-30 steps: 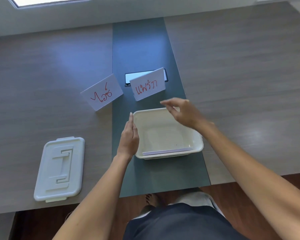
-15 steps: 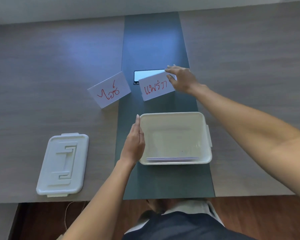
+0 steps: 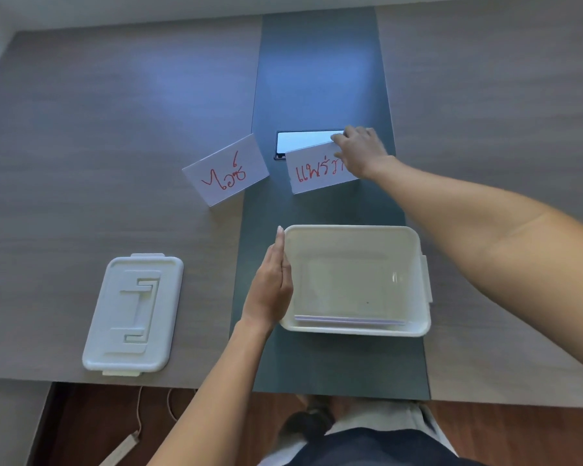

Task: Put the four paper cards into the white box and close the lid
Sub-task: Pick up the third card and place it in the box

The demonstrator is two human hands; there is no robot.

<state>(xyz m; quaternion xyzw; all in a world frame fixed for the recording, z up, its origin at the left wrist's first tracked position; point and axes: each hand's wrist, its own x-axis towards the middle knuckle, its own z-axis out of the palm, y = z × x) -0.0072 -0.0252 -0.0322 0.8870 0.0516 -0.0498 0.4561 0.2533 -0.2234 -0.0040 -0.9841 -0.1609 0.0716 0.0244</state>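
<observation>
Head view: the left hand (image 3: 270,288), flat with fingers together, braces the white box (image 3: 356,230) beside it, cards (image 3: 349,320) already inside, so the right hand (image 3: 360,153) can pinch the card (image 3: 312,171) under its fingers; lid (image 3: 132,312) waits leftward.

Likely an office or meeting room: a long wood-grain bench (image 3: 115,129) with a dark centre strip (image 3: 320,62), a cable hatch (image 3: 300,140) just beside the fingers (image 3: 339,138).

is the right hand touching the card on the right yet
Touching. The head view shows the right hand with its fingers lying over the top right corner of the right card, covering part of the red writing.
</observation>
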